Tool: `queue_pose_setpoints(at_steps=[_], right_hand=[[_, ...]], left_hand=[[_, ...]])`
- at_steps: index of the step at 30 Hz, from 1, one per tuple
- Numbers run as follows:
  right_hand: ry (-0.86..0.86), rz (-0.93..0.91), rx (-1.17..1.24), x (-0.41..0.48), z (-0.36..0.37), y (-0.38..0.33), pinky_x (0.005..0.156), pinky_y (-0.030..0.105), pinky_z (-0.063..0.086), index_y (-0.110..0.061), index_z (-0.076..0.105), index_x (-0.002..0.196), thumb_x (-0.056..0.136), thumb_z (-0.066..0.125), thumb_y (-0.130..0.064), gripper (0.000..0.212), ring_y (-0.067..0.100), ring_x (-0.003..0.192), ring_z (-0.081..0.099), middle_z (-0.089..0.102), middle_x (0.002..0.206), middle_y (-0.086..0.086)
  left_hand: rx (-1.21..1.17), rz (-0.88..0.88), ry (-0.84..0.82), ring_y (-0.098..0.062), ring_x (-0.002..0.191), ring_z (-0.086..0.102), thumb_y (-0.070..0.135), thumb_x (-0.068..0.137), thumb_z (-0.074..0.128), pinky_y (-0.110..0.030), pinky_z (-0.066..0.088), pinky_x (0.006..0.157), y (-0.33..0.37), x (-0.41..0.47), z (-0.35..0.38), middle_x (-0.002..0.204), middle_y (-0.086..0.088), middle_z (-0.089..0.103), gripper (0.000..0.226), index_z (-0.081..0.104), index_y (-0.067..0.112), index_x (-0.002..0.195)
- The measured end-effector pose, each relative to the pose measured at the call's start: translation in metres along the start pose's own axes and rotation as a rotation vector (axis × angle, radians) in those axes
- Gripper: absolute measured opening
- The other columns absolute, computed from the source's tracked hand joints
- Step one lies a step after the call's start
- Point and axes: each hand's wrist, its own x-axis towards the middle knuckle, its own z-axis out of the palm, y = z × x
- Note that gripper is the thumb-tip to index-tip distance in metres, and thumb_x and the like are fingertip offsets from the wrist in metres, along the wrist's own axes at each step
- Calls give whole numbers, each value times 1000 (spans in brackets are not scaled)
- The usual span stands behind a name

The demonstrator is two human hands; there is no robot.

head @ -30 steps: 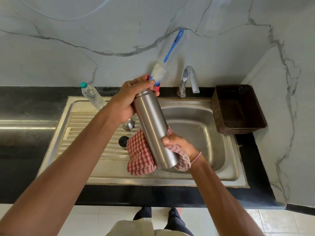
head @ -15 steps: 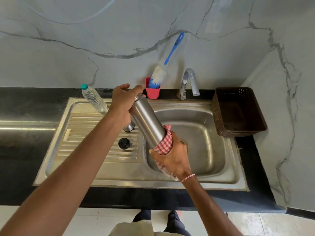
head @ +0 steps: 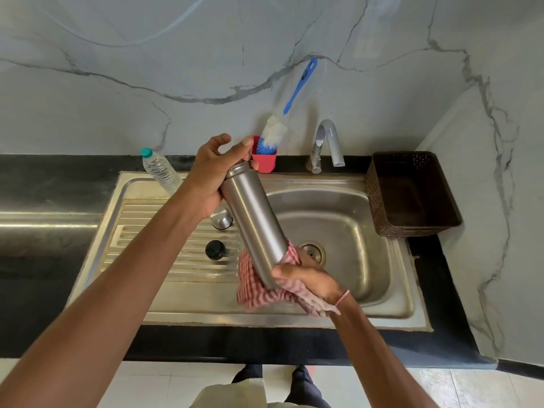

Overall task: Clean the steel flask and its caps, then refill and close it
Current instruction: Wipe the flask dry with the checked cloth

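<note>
The steel flask (head: 254, 222) is tilted over the sink, its open neck up and to the left. My left hand (head: 210, 175) holds its top end, thumb and palm around the neck, some fingers lifted. My right hand (head: 306, 279) grips a red checked cloth (head: 256, 287) wrapped around the flask's bottom end. A steel outer cap (head: 221, 219) and a black inner cap (head: 215, 250) sit on the ribbed drainboard, left of the flask.
A steel sink (head: 382, 310) with its drain (head: 312, 251) lies below. A plastic water bottle (head: 160, 170) leans at the drainboard's back. A blue bottle brush (head: 282, 119) stands in a red holder (head: 265, 161). Tap (head: 326, 145) behind, brown basket (head: 412, 195) at right.
My right hand with the cloth slid from the flask's middle down to its base. The flask stands steeper, and fingers of my left hand lifted off the neck.
</note>
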Motion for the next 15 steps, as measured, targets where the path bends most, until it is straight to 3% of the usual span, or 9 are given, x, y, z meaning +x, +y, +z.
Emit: queue_pose_setpoints(at_steps=[2,5,6,10,15], right_hand=[[133,-133,-176,-2,7,-10,96,55,57,-15,54,137,77,87,-18,68,31,112,69,70,123,14],[437,-252,-488,4,16,-9,82,24,61,-31,49,130,68,94,-31,76,-2,96,69,68,112,-10],[514,-256,-534,5,20,-9,79,17,59,-33,47,130,68,94,-33,78,-6,93,67,65,108,-15],[649,-218,-427,12,25,-4,76,28,63,-29,54,127,62,97,-36,78,9,87,71,68,103,-8],[671,-135,-104,20,16,-2,76,40,64,-20,69,110,49,103,-22,70,20,81,76,77,92,3]], left_hand=[[86,9,152,-20,72,71,21,86,83,-35,62,69,-2,1,2,74,2,74,56,41,19,123],[82,37,329,-17,73,73,25,87,84,-35,62,72,-6,1,4,90,-3,72,60,40,21,128],[74,52,358,-17,73,73,26,87,84,-36,63,74,-7,1,5,90,-3,70,60,40,21,128],[130,158,340,-18,76,73,25,89,82,-48,61,88,-14,-2,13,82,-1,69,51,39,26,116],[225,242,320,-14,76,73,23,91,79,-41,60,86,-17,-7,25,70,8,74,48,38,24,114]])
